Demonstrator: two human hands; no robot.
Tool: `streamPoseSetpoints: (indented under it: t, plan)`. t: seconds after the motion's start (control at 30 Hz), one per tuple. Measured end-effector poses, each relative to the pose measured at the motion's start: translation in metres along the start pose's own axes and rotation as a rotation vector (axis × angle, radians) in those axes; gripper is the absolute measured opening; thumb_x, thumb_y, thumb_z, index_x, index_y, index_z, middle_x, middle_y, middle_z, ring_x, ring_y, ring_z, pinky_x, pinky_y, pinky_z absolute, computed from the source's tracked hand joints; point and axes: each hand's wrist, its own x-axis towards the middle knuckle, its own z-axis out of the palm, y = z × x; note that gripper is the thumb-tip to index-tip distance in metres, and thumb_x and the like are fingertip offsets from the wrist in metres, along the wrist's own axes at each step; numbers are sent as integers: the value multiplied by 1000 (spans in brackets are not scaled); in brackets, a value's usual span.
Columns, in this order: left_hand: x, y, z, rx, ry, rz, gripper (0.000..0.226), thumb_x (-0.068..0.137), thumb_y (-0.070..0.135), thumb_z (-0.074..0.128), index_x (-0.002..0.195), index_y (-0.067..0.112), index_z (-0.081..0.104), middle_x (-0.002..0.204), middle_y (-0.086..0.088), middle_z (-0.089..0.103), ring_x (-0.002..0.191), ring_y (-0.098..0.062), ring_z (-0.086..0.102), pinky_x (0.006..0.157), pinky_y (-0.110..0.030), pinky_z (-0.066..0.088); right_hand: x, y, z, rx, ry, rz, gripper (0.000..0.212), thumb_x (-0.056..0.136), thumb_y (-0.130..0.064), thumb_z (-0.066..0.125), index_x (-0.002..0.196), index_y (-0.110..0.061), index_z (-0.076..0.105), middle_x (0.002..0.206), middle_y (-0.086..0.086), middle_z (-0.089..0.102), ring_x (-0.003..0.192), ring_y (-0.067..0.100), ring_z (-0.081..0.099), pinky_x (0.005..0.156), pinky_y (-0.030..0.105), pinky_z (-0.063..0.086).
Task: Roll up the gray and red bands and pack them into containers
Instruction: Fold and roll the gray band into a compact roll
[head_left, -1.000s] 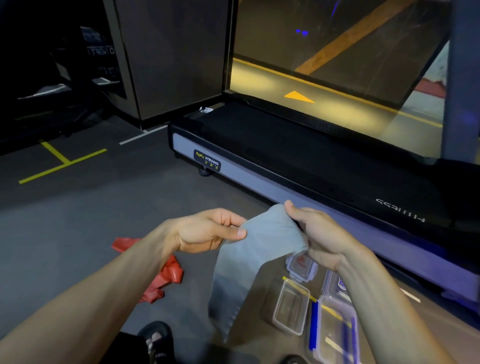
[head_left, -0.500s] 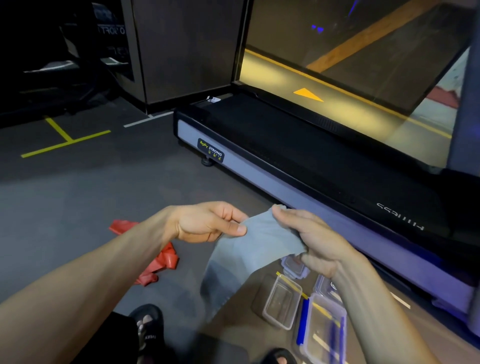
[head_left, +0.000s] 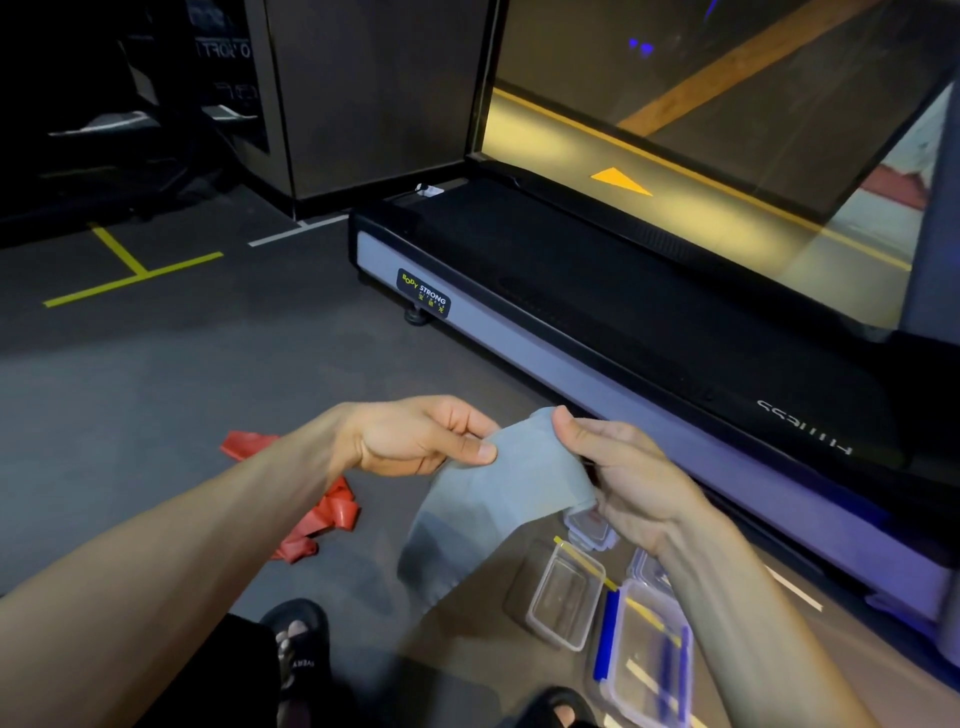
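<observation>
While the left hand (head_left: 415, 436) and right hand (head_left: 618, 478) pinched the gray band (head_left: 514, 483) by its top edge, the rest hung loose. A neat roll likely required square corners and steady tension.

Dim gym, dark gray floor (head_left: 156, 374) with yellow tape lines (head_left: 130, 270), treadmill (head_left: 597, 322), large window (head_left: 727, 104)

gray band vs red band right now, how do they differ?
Color: the gray band is pale gray, the red band bright red.
Support: the gray band is held up, pinched at its top edge by the left hand and the right hand; the red band lies on the floor, touched by neither.
Shape: the gray band hangs flat and spread; the red band is crumpled in a heap.
Shared: neither is rolled or packed.
</observation>
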Motion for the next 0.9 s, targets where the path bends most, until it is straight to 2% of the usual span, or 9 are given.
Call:
streamPoseSetpoints:
  t: [0.13,0.2,0.3,0.4,0.47,0.7,0.8,0.87,0.9]
  plan:
    - [0,0,-1,16,9,-20,30,101,6,52,127,-5,63,115,-13,72,100,-20,73,94,-32,58,3,4,4,24,19,20,41,101,-26,57,115,10,70,116,31,71,101,32,68,99,49,53]
    - [1,-1,0,29,9,-24,27,100,7,53,123,0,66,115,-12,73,101,-19,72,94,-32,57,3,7,7,46,31,44,37,104,-23,54,118,9,68,116,29,71,101,30,70,97,44,55]
    - [3,-2,2,21,11,-23,26,99,7,54,121,-1,65,112,-10,74,99,-18,73,93,-30,58,5,10,12,107,60,104,41,104,-28,56,124,7,62,116,27,72,108,35,71,99,50,55]
    - [4,-3,1,26,10,-14,31,100,6,53,125,-8,61,115,-14,72,99,-19,72,93,-31,58,2,8,16,14,-20,89,54,95,-43,70,117,6,65,117,27,71,106,37,69,104,52,48]
    - [4,-3,1,28,-4,-13,31,100,6,52,127,-8,60,116,-14,71,100,-19,72,93,-31,58,-1,8,16,-89,-55,57,59,84,-41,82,117,5,66,116,30,71,101,36,69,100,53,50]
    - [5,-2,3,50,26,-20,36,99,10,55,128,-11,58,113,-13,72,97,-18,73,91,-31,57,0,11,7,-117,-81,0,48,87,-34,71,117,3,71,114,29,72,105,38,70,99,49,53]
    - [6,-2,4,45,32,-16,31,98,9,55,124,-8,61,111,-11,73,95,-17,73,90,-29,59,0,10,7,-133,-25,-54,47,81,-32,76,113,2,73,103,26,75,85,27,73,75,36,62]
    - [7,-1,6,37,54,-15,28,97,10,56,120,-4,62,107,-9,74,93,-16,74,87,-28,59,0,8,8,-114,47,-90,45,81,-26,79,113,4,71,92,21,75,66,17,72,54,23,56]
    - [8,0,6,35,72,-14,27,96,11,57,120,-3,62,106,-9,74,91,-16,73,86,-28,59,0,7,9,-99,73,-105,49,78,-25,80,115,5,69,92,20,76,67,17,72,53,23,55]
